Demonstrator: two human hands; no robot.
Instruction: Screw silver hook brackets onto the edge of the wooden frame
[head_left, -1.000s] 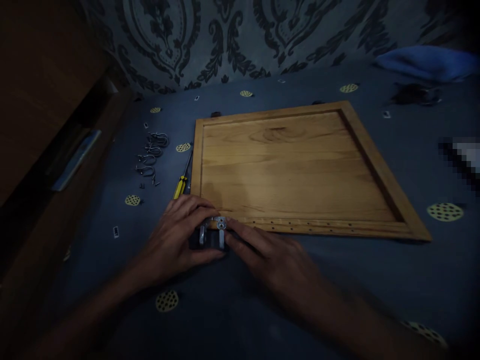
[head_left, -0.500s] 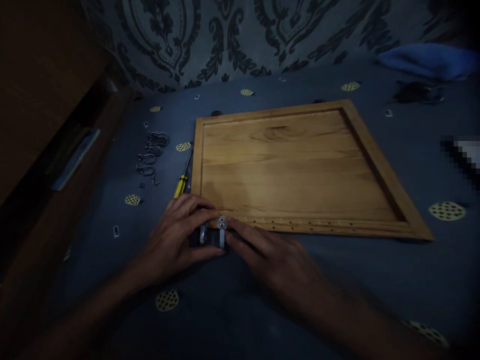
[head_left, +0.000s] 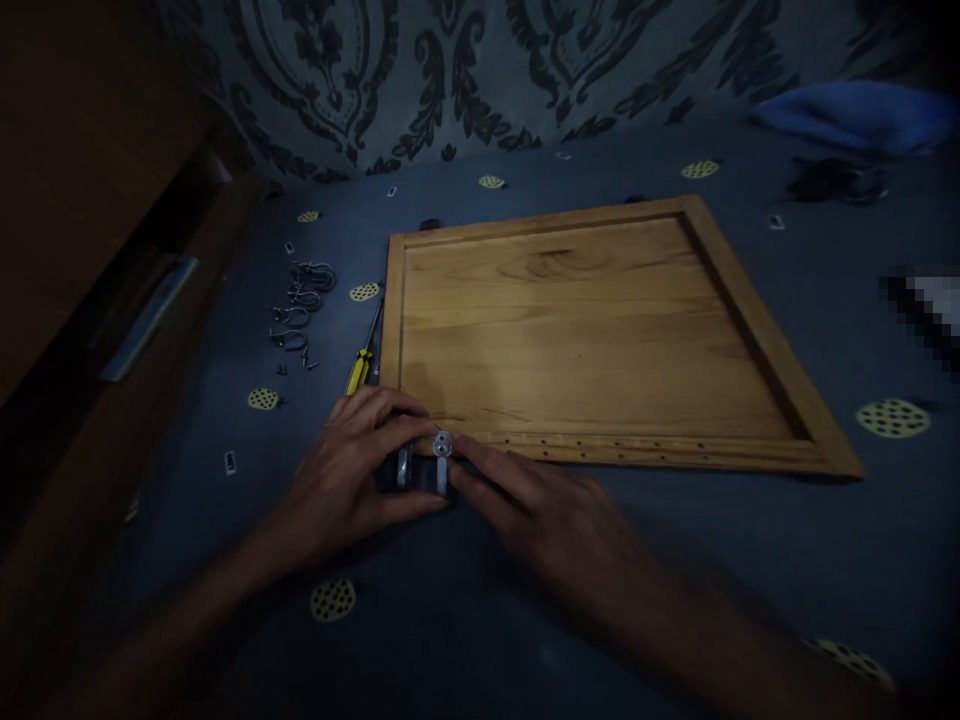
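Note:
A framed wooden panel [head_left: 592,330] lies flat on a blue patterned cloth. At its near left corner sits a small metal hook bracket [head_left: 440,455], over the frame's row of small holes. My left hand [head_left: 352,480] curls around the bracket from the left, fingers and thumb closed on it. My right hand [head_left: 547,510] reaches in from the right, and its fingertips press against the bracket's plate.
A yellow-handled screwdriver [head_left: 360,365] lies by the panel's left edge. Several metal hooks [head_left: 300,305] and loose screws lie further left. Dark wooden furniture [head_left: 90,260] borders the left side. A blue cloth bundle [head_left: 862,115] rests at the far right.

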